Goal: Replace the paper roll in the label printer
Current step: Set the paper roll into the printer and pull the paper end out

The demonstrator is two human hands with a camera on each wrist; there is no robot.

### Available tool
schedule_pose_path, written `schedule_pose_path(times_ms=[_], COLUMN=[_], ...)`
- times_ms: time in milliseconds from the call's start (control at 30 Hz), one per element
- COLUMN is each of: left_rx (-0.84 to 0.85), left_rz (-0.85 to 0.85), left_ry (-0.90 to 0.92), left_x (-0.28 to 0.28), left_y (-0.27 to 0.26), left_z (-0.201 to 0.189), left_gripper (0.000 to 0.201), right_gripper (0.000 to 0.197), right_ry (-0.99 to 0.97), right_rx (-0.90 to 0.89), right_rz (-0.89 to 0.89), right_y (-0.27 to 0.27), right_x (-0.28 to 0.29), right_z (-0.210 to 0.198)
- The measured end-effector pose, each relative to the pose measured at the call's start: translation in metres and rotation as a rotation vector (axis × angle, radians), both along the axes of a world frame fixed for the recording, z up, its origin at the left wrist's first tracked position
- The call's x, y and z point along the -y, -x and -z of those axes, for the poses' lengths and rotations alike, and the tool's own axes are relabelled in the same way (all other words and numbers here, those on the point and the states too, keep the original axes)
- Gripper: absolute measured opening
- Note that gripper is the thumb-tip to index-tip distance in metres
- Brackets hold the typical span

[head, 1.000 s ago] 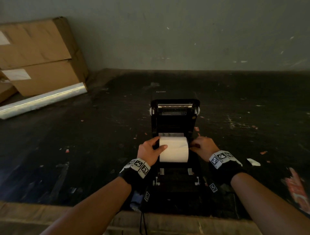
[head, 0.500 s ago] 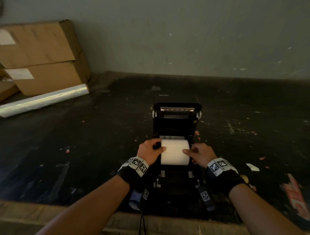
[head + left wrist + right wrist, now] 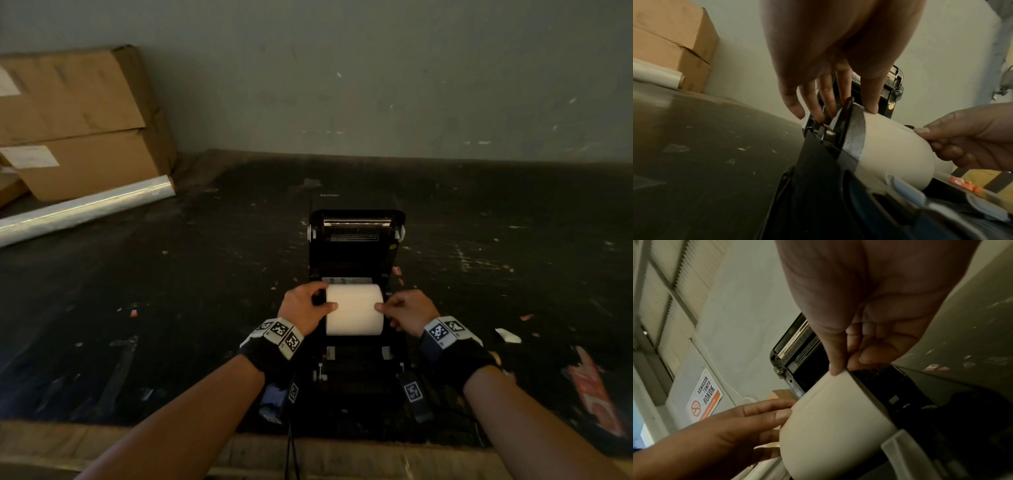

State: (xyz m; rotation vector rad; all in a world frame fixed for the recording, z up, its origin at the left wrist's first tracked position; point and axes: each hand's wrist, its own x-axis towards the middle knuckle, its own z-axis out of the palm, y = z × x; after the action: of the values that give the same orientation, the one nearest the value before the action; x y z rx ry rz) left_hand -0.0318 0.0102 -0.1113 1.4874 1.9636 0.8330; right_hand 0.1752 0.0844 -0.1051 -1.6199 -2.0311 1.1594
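A black label printer (image 3: 356,373) stands on the dark table with its lid (image 3: 356,250) raised. A white paper roll (image 3: 354,310) lies across its open bay. My left hand (image 3: 308,305) holds the roll's left end, thumb on top. In the left wrist view the left hand (image 3: 840,97) has its fingers down beside the black side guide (image 3: 846,129) and its thumb on the roll (image 3: 896,149). My right hand (image 3: 400,310) pinches the roll's right edge. The right wrist view shows that hand (image 3: 840,365) with thumb tip on the roll (image 3: 830,418) and fingers curled.
Stacked cardboard boxes (image 3: 75,120) and a roll of clear film (image 3: 85,212) lie at the back left against the wall. Paper scraps dot the table, among them a white one (image 3: 508,335) and a red label (image 3: 592,394) at right. The table's front edge (image 3: 308,459) is near me.
My right hand has come in from beside the printer, and its thumb now lies on the roll's right edge. The left hand keeps its hold. The head camera has shifted slightly.
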Motion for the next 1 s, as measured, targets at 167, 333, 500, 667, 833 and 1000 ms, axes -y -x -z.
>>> schedule_pose_path(times_ms=[167,333,500,667,833,1000], left_rx=[-0.066,-0.073,-0.032,0.069,0.075,0.091], left_rz=[0.058,-0.044,-0.007,0.039,0.02,0.02], left_ry=[-0.023,-0.039,0.16,0.22,0.196,0.193], left_x=[0.002,0.007,0.016,0.022,0.026,0.027], left_y=[0.0,0.001,0.001,-0.004,-0.004,-0.005], left_z=[-0.001,-0.002,0.0,0.01,0.011,0.012], left_gripper=[0.052,0.056,0.035,0.033,0.029,0.028], right_gripper=[0.028,0.022,0.023,0.023,0.022,0.021], right_ry=[0.07,-0.027,-0.049,0.01,0.022,0.021], right_rx=[-0.109,0.033,0.042,0.064,0.12,0.139], right_rz=[-0.022,-0.103,-0.118,-0.151,-0.203,-0.244], right_y=[-0.001,-0.007,-0.018,-0.025,-0.028,-0.03], right_x=[0.003,0.003,0.008,0.011,0.014,0.015], right_z=[-0.002,-0.002,0.007,0.017,0.026,0.026])
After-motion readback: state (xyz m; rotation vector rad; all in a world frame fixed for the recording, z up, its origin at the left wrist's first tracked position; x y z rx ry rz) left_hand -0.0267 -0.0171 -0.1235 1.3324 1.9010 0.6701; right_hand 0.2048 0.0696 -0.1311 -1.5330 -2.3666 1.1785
